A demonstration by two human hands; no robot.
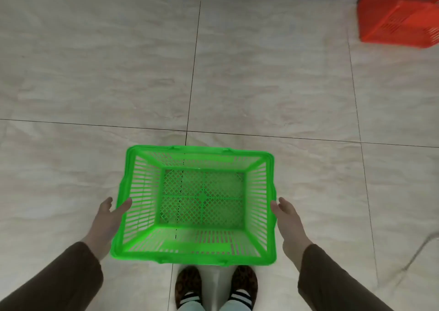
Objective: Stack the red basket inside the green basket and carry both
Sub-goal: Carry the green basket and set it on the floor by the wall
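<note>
The green basket (197,204) is held from both short sides: the left hand (107,223) is pressed against its left wall with the thumb hooked over the rim, and the right hand (288,220) is laid flat against its right wall, fingers extended rather than curled, so the hold appears to be a squeeze between two palms more than a closed grasp. The basket is kept level above the tiled floor (261,85), in front of the slippered feet (216,287), mouth up. Nothing is contained in it; the lattice bottom is seen bare and the floor shows through. The red basket (401,11) is seen well apart, at the far right, partly cut off by the frame; whether anything lies in it cannot be told. For the stacking step, the green basket would best be set down near the red one, mouth up, and the red one lowered in with long sides aligned so the tapered walls nest.
</note>
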